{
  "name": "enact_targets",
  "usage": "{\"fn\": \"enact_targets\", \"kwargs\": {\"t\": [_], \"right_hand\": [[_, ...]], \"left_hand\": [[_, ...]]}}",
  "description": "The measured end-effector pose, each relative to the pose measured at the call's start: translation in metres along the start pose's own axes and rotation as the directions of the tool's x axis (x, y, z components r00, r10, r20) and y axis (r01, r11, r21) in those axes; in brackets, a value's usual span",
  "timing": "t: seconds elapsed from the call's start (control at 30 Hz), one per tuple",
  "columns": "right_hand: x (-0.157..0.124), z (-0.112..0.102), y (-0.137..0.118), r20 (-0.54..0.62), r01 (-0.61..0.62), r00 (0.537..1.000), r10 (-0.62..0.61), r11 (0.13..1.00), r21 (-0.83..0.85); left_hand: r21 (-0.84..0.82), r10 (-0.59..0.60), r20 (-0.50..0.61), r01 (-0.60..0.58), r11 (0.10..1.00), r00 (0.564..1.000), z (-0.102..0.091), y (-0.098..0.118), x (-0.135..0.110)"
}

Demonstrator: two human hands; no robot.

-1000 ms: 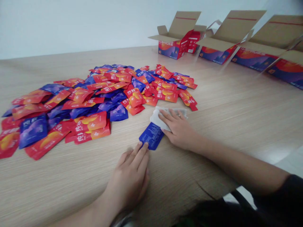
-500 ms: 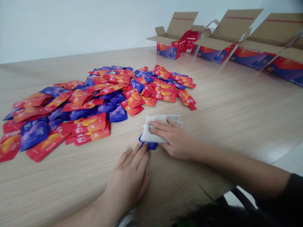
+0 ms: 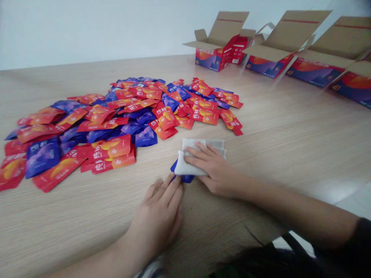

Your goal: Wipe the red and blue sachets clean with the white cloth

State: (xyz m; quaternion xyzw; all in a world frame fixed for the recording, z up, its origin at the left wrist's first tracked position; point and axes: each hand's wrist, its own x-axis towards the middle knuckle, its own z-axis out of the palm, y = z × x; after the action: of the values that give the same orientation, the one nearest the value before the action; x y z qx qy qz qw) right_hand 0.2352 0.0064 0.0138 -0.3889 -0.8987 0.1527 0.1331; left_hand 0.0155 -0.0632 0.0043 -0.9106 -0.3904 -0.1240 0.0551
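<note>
My right hand (image 3: 216, 170) lies flat on a folded white cloth (image 3: 197, 158), pressing it down onto a blue sachet (image 3: 183, 178). Only the sachet's lower edges show; the cloth hides the rest. My left hand (image 3: 158, 210) sits just below, its fingertips against the sachet's bottom edge. To the left and beyond both hands spreads a loose pile of red and blue foil sachets (image 3: 116, 123), its nearest packets a short way from the cloth.
Several open cardboard cartons (image 3: 220, 54) with red and blue print stand in a row along the far right of the light wood table (image 3: 275, 154). Dark hair and a dark sleeve intrude at the lower right.
The cloth has shifted slightly right and further over the sachet, with my right hand moving along with it. My left hand and the pile stay put.
</note>
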Motion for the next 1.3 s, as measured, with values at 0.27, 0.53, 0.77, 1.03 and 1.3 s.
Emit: {"fn": "enact_targets", "kwargs": {"t": [0.27, 0.53, 0.77, 1.03, 1.3], "right_hand": [[-0.008, -0.040, 0.034, -0.454, -0.166, 0.850, 0.268, 0.953, 0.252], [-0.024, -0.044, 0.100, -0.246, -0.335, 0.925, 0.290, 0.927, -0.168], [-0.036, -0.032, 0.115, -0.090, -0.410, 0.909, 0.407, 0.836, -0.365], [-0.031, -0.041, 0.118, -0.088, -0.418, 0.907, 0.413, 0.847, -0.328], [-0.020, -0.031, 0.069, -0.104, -0.246, 0.964, 0.245, 0.969, 0.003]], "left_hand": [[-0.028, -0.015, 0.075, 0.017, 0.999, 0.997, 0.002, -0.001, -0.005], [0.076, -0.198, 0.251, 0.184, 0.980, 0.948, 0.019, -0.026, 0.085], [0.175, -0.400, 0.078, 0.383, 0.907, 0.913, 0.057, -0.038, 0.206], [0.094, -0.386, -0.009, 0.385, 0.918, 0.922, 0.058, -0.048, 0.232], [-0.223, -0.324, 0.046, 0.326, 0.919, 0.945, -0.003, -0.082, 0.120]]}}
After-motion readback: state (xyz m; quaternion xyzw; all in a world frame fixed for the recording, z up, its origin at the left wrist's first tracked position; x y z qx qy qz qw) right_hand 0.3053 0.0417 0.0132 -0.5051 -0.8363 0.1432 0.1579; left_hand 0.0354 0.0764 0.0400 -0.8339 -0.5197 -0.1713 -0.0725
